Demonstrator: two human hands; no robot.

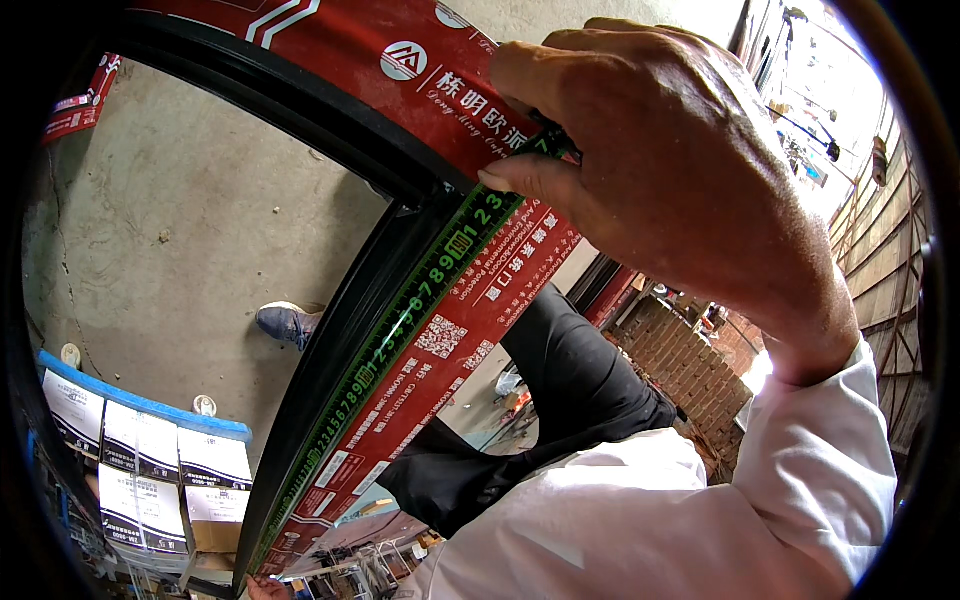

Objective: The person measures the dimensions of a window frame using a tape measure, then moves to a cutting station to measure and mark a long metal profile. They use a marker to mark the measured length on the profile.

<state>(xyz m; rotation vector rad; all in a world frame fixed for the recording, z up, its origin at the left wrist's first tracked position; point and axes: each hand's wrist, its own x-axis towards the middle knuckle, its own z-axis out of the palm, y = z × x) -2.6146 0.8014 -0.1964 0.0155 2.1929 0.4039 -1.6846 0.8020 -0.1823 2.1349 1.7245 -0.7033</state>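
A long green tape measure blade [400, 318] with black markings lies stretched along one bar of a black metal frame [300, 400]. Red printed protective film [440, 345] covers the bar's outer face. At the frame's corner, my right hand [660, 150] is closed on the tape, its thumb pressing the blade against the bar. A dark twisted piece of the blade shows between thumb and fingers; the tape's case is not visible. At the bottom edge, only the fingers of my left hand [267, 588] show, closed at the bar's far end around the tape.
White cartons [140, 440] are stacked at lower left by a blue padded edge [150, 392]. A shoe [290, 325] stands on the concrete floor [190, 230] inside the frame. A brick pile [675, 345] and corrugated wall [890, 230] lie to the right.
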